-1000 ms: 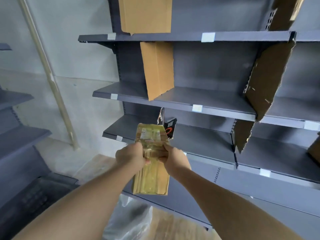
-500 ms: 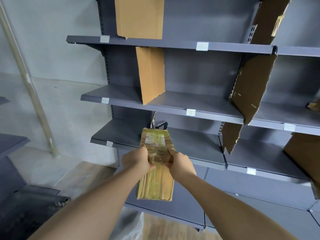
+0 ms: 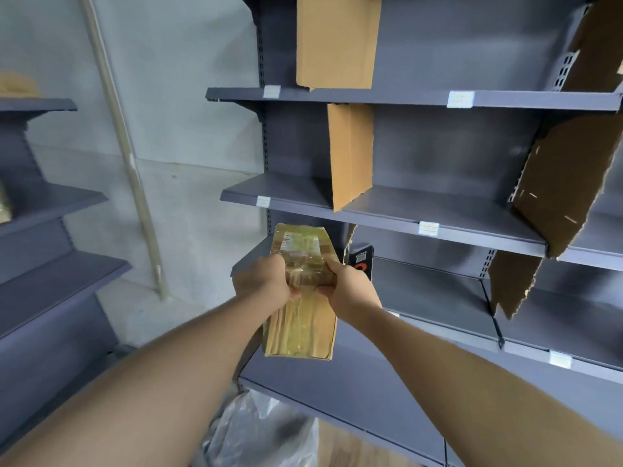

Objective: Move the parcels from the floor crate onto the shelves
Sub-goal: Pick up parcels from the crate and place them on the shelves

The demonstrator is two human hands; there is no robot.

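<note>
I hold a long brown parcel (image 3: 301, 323) wrapped in clear tape, with a white label at its far end, upright in front of the grey shelving (image 3: 438, 214). My left hand (image 3: 261, 283) grips its left edge and my right hand (image 3: 349, 288) grips its right edge, both near the middle. The parcel's far end reaches up to just below the middle shelf's front edge. A small black box with an orange mark (image 3: 361, 261) stands on the lower shelf (image 3: 435, 298) just behind my right hand.
Cardboard dividers (image 3: 350, 156) stand on the shelves, a torn one (image 3: 563, 183) at the right. White tags (image 3: 428, 228) mark the shelf edges. Another grey shelf unit (image 3: 50, 230) is at the left. A crumpled clear plastic bag (image 3: 256, 429) lies below. A beige pipe (image 3: 124, 146) runs down the wall.
The view has swung right and back left. The parcel stays gripped by both hands at about the same height in front of the lower shelf, now slightly nearer the shelving's left end.
</note>
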